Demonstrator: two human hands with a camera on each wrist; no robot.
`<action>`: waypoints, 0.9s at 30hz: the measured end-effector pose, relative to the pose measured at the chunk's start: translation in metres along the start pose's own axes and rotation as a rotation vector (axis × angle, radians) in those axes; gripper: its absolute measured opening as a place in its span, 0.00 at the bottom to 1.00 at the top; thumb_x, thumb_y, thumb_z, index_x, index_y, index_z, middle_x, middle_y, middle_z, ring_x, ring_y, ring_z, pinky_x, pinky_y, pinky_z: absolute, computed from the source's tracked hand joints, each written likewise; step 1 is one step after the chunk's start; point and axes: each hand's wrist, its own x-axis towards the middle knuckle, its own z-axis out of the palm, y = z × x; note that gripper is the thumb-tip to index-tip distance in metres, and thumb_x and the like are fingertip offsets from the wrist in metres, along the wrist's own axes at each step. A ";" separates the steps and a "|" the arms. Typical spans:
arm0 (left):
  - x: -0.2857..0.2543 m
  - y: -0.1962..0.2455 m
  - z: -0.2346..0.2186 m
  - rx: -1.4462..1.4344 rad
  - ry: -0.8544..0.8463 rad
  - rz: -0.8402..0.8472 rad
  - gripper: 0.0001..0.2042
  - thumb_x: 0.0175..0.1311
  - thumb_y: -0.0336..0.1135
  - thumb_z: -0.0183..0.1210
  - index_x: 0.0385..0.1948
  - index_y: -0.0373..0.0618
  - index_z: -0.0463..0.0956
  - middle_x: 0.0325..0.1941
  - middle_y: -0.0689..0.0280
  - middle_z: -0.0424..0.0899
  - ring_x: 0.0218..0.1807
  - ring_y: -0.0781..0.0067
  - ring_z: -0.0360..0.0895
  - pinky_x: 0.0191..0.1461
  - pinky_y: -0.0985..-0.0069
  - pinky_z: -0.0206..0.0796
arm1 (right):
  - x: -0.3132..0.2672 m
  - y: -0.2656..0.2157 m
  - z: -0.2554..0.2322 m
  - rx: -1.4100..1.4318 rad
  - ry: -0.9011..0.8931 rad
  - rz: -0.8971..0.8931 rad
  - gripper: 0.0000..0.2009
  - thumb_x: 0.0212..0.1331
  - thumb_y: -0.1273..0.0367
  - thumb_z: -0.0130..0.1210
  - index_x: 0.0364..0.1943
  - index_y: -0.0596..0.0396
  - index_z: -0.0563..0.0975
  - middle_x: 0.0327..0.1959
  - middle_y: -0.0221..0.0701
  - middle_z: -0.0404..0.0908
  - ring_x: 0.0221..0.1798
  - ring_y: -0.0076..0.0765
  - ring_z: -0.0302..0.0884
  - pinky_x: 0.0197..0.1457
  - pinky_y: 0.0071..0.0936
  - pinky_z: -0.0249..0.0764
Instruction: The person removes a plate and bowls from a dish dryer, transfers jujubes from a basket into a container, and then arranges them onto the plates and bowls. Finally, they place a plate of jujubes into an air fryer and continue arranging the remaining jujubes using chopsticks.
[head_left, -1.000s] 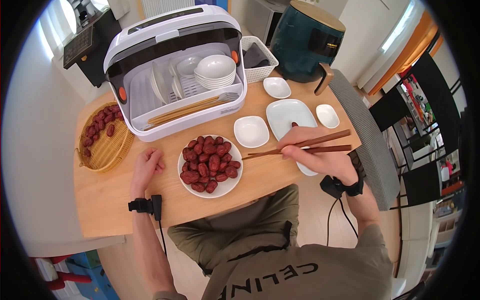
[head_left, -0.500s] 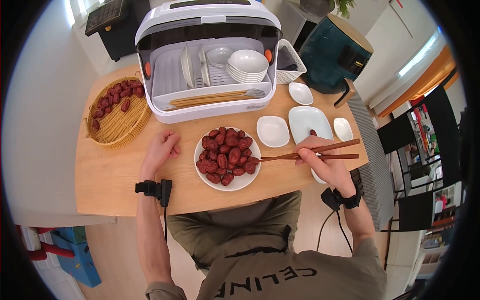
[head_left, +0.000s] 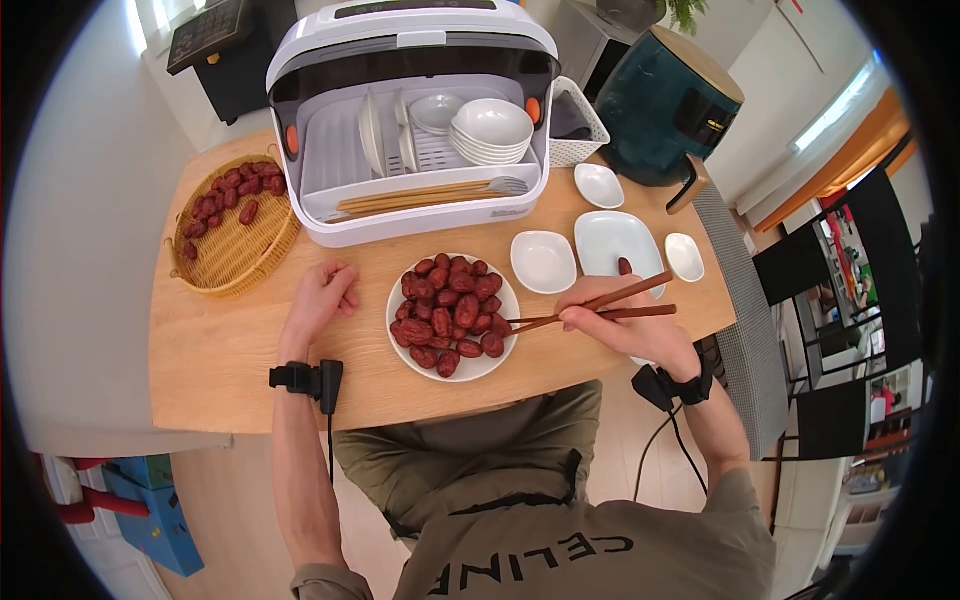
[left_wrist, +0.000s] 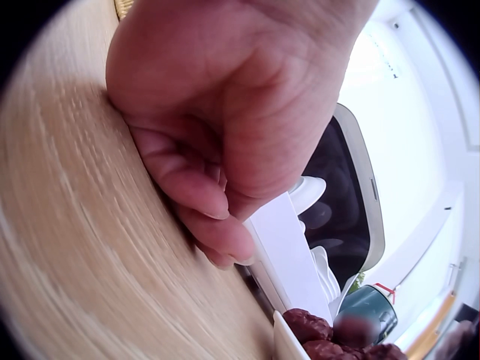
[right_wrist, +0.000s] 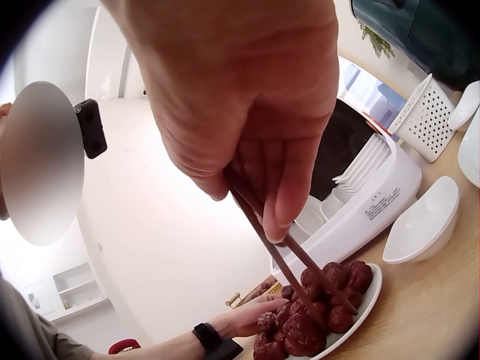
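Observation:
The right hand point(head_left: 622, 318) grips a pair of brown chopsticks point(head_left: 630, 312), whose tips touch the right side of a heap of red dates point(head_left: 440, 318) on a round white plate point(head_left: 403, 357). In the right wrist view the chopsticks point(right_wrist: 279, 259) reach down among the dates point(right_wrist: 304, 334). Left of the plate, the left hand point(head_left: 322, 298) rests on the table with loosely curled fingers and holds nothing; the left wrist view shows this hand point(left_wrist: 217, 127) against the wood. One date point(head_left: 625, 266) lies on a pale square plate point(head_left: 605, 238).
A white dish cabinet point(head_left: 420, 228) with bowls and chopsticks stands at the back. A wicker basket point(head_left: 237, 262) with dates is at the left. Small white dishes point(head_left: 543, 262) lie at the right, near a dark green appliance point(head_left: 660, 110) and a white basket point(head_left: 580, 150).
Since half a second ago, the right hand has moved slightly left, and the chopstick tips have shifted at the heap's right edge. Earlier the head view turned; the left hand has stayed on the table.

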 end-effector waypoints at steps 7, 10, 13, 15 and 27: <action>-0.002 0.002 0.000 -0.001 -0.019 0.018 0.10 0.68 0.37 0.53 0.35 0.39 0.75 0.21 0.67 0.78 0.20 0.82 0.72 0.25 0.85 0.65 | -0.002 0.000 0.000 0.004 -0.026 -0.087 0.06 0.63 0.71 0.57 0.36 0.60 0.79 0.28 0.32 0.80 0.28 0.29 0.76 0.32 0.25 0.71; -0.004 0.004 0.001 -0.006 -0.009 0.006 0.10 0.68 0.38 0.53 0.35 0.39 0.75 0.21 0.67 0.78 0.20 0.82 0.72 0.25 0.85 0.65 | -0.011 0.000 -0.005 0.087 0.041 0.029 0.06 0.64 0.71 0.57 0.36 0.61 0.79 0.28 0.32 0.80 0.30 0.26 0.78 0.34 0.22 0.73; 0.000 0.000 0.000 -0.001 -0.012 0.013 0.10 0.68 0.38 0.53 0.36 0.40 0.75 0.21 0.67 0.78 0.20 0.82 0.72 0.25 0.85 0.64 | -0.018 -0.002 -0.014 0.211 0.125 0.105 0.07 0.64 0.71 0.56 0.36 0.62 0.79 0.29 0.31 0.81 0.31 0.24 0.81 0.36 0.19 0.75; -0.001 0.002 0.001 -0.004 -0.016 0.011 0.10 0.68 0.39 0.53 0.36 0.40 0.75 0.21 0.67 0.78 0.20 0.82 0.72 0.25 0.85 0.65 | -0.023 0.001 -0.019 0.264 0.158 0.125 0.07 0.65 0.71 0.56 0.36 0.62 0.79 0.29 0.30 0.81 0.32 0.23 0.81 0.37 0.18 0.76; -0.003 0.004 0.000 0.021 -0.014 0.012 0.10 0.68 0.38 0.53 0.35 0.40 0.76 0.21 0.67 0.78 0.19 0.83 0.72 0.24 0.85 0.65 | -0.013 0.003 0.000 0.088 0.060 -0.016 0.07 0.64 0.71 0.56 0.36 0.62 0.79 0.29 0.32 0.79 0.30 0.26 0.76 0.34 0.23 0.71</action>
